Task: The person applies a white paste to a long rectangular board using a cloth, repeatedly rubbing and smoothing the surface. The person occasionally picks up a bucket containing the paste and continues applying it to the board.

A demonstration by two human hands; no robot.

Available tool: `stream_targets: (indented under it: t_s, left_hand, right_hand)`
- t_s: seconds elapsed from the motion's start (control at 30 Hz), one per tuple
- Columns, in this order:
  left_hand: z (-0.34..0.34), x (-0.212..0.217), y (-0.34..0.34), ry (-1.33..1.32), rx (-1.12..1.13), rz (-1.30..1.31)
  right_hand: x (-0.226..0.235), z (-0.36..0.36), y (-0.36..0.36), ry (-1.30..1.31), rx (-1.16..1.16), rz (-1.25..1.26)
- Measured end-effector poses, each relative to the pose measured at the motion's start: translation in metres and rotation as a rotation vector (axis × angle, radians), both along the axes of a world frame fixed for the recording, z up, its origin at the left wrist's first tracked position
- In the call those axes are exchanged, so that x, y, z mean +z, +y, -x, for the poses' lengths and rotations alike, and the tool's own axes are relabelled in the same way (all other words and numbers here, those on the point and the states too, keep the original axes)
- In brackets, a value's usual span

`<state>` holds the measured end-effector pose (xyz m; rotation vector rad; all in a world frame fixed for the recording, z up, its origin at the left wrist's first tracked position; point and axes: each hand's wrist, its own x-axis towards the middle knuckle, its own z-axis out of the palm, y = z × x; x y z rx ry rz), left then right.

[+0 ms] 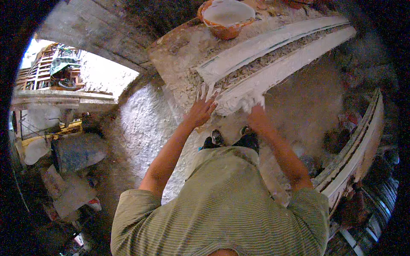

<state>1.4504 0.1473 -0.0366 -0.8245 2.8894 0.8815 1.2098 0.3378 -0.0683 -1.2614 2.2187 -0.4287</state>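
Observation:
A long white plaster moulding (273, 74) lies across the worktable, with a rough grey-brown groove along its length. My left hand (204, 110) reaches to its near left end. Its fingers are spread, coated in white plaster, and the tips lie at the moulding's edge. At the near end of the front strip, my right hand (256, 112) is in a lump of wet white plaster (239, 100). White matter covers its fingers, so their grip is hidden. An orange-brown bowl (225, 30) of white plaster stands at the table's far side.
The worktable (177, 55) is crusted with dried plaster. A second long moulding (341, 170) leans at my right. White-dusted ground (147, 115) lies to my left, with a dark blue-grey box-like object (81, 151) beyond. Daylight enters through an opening at the far left.

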Motion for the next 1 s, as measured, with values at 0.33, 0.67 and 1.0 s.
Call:
stream_targets:
  t_s: [0.33, 0.67, 1.0]
  left_hand:
    - [0.048, -0.022, -0.007, 0.052, -0.295, 0.191]
    - [0.003, -0.021, 0.025, -0.2, -0.319, 0.254]
    - [-0.003, -0.009, 0.046, -0.188, -0.335, 0.247]
  right_hand:
    - [0.058, -0.131, -0.009, -0.077, 0.175, -0.119]
    - [0.044, -0.089, -0.015, 0.084, 0.155, -0.224]
    - [-0.048, 0.038, -0.015, 0.109, -0.4, 0.179]
